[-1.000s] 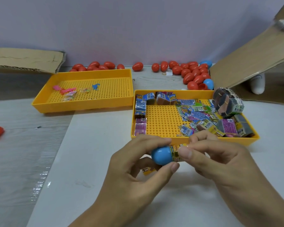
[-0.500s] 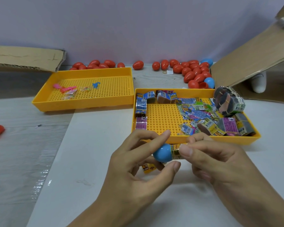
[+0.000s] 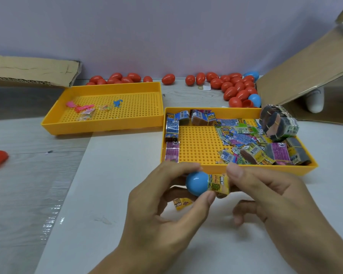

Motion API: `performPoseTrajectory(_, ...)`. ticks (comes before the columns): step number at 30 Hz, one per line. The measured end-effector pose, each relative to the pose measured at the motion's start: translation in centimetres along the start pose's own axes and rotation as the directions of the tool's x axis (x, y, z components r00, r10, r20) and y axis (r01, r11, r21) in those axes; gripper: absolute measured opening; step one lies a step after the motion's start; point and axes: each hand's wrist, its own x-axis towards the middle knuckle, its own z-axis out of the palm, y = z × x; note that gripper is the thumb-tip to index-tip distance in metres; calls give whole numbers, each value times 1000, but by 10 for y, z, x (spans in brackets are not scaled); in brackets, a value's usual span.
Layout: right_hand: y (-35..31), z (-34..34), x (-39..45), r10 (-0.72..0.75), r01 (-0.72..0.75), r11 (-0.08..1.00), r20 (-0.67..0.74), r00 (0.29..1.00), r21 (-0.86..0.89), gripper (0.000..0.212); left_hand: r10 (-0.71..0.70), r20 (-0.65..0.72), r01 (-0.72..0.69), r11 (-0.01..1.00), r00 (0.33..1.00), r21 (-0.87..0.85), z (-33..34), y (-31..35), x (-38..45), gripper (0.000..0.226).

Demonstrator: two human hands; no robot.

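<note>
Above the white table, just off the six o'clock edge of the near yellow tray, your left hand pinches the blue egg shell between thumb and forefinger. Your right hand pinches the folded leaflet jutting from the shell's three o'clock side. Push off-axis and the paper will likely crumple at the rim; slacken the left pinch and the smooth shell could squirt free.
</note>
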Motion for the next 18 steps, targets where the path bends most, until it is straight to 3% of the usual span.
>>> performPoseTrajectory(4,-2,-1,0,108,-109,988,17,994,107,35,-42,54,41,999,998,21,-1,4,1,28)
performPoseTrajectory(7,-6,-2,0,158,-158,977,13,987,143,30,-106,135,96,993,985,73,-3,5,8,43)
performPoseTrajectory(9,-8,-2,2,200,-202,969,30,979,140,26,-54,155,35,992,987,122,-2,7,9,48)
performPoseTrajectory(12,-10,-3,2,248,-258,956,83,965,141,28,120,73,-134,964,990,229,3,9,1,34)
performPoseTrajectory(18,-7,-6,1,318,-346,912,151,936,220,37,126,134,-157,956,983,248,1,7,-1,39)
